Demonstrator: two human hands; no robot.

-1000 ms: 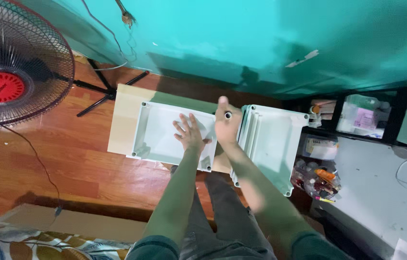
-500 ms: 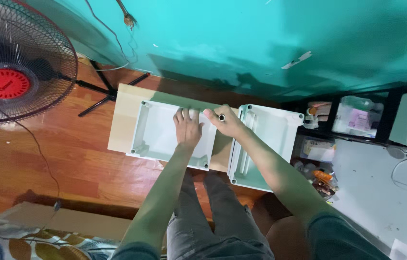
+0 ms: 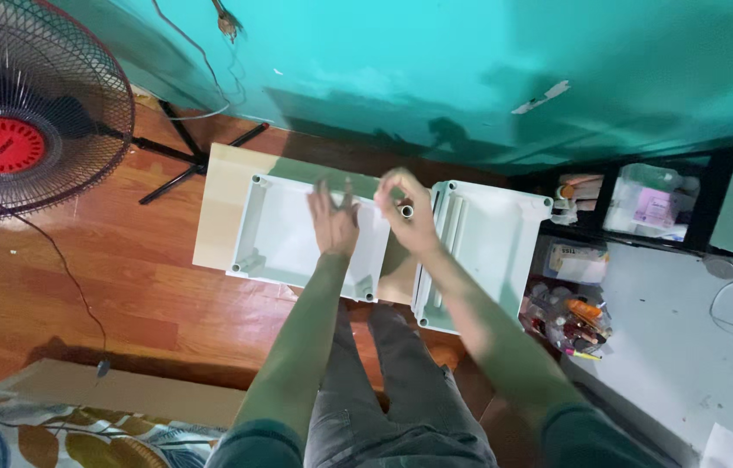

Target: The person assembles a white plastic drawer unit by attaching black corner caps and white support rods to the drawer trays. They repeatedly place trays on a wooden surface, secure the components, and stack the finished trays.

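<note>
Short pale tube, at frame centre, pinched in the right hand fingers, judged light, stiff, best gripped mid-length; left hand, fingers spread, hovers over the white plastic tray on the wooden floor.

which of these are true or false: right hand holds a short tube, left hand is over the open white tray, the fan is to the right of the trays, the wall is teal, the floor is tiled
1. The right hand holds a short tube: true.
2. The left hand is over the open white tray: true.
3. The fan stands to the right of the trays: false, it is on the left.
4. The wall is teal: true.
5. The floor is tiled: false, it is reddish wood boards.
</note>
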